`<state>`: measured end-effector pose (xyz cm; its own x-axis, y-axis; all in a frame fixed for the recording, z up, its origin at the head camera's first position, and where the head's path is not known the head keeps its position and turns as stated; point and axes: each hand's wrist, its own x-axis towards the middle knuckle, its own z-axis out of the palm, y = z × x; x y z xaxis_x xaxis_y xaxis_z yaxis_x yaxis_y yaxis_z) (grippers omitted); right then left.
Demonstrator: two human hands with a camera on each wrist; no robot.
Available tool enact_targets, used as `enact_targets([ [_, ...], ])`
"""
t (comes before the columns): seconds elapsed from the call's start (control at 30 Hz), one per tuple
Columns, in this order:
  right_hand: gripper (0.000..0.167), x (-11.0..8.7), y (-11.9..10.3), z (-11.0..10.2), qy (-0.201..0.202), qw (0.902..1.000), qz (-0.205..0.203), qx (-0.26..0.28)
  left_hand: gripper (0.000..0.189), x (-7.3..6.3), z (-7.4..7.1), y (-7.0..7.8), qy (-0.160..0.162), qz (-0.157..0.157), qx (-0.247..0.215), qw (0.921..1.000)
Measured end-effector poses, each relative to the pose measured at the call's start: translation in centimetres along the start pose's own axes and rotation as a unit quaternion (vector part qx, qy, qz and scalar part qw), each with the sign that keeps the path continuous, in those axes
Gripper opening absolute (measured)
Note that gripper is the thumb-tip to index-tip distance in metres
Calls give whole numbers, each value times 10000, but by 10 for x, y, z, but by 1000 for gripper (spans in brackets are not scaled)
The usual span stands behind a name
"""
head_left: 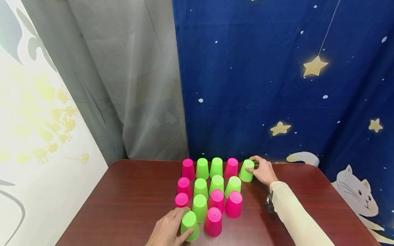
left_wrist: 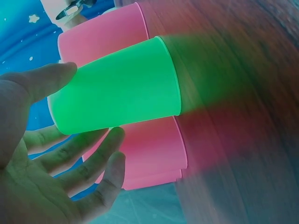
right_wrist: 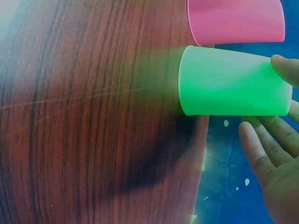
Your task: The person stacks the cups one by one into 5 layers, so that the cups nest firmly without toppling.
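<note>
**Two green cups in hand, one at the near edge, one at the far edge of the table**

Location. Upside-down plastic cups, pink and green, stand in rows on a dark wood table (head_left: pixel 129 201). The left hand (head_left: pixel 167 229) is on the near green cup (head_left: pixel 189 225), the front-left one of the group, close to the table's near edge. The right hand (head_left: pixel 264 171) is on the far green cup (head_left: pixel 246 170), at the right end of the back row, near the far edge.

Hand state. Left: thumb and fingers are curled loosely round the near green cup's wall; the left wrist view shows the thumb on one side and fingers (left_wrist: pixel 93 158) on the other, the palm not pressed on. Right: thumb on the closed top end, fingers (right_wrist: pixel 261 149) spread alongside the wall; a light hold, not a firm clamp.

Handling, as judged. The cups look thin-walled, light and smooth. They should lift with little effort, but may flex under a hard squeeze and slip on the taper. The wall narrows towards the closed end, so a hold low on the wall, nearer the rim, seems safer. Neighbouring pink cups (head_left: pixel 213 222) stand just beside the near green cup; a sideways nudge could topple them.

Not determined: whether either cup is lifted off the table.
</note>
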<state>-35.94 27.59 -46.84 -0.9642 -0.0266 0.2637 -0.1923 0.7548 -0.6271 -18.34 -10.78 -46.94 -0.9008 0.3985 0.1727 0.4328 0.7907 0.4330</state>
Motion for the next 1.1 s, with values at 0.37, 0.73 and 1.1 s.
enact_targets([
  [0.37, 51, 0, 2, 2, -26, 10000, -70, -2, 53, -1, -1, -1, -57, 36, -19, 10000],
  [0.73, 64, -4, -4, -4, -174, 9993, -157, -280, 55, -5, -12, 2, -67, 199, -2, 9998],
  [1.1, 58, -18, -17, -28, -29, 9990, -341, -276, 50, -4, -42, 12, 245, 835, 0, 9962],
])
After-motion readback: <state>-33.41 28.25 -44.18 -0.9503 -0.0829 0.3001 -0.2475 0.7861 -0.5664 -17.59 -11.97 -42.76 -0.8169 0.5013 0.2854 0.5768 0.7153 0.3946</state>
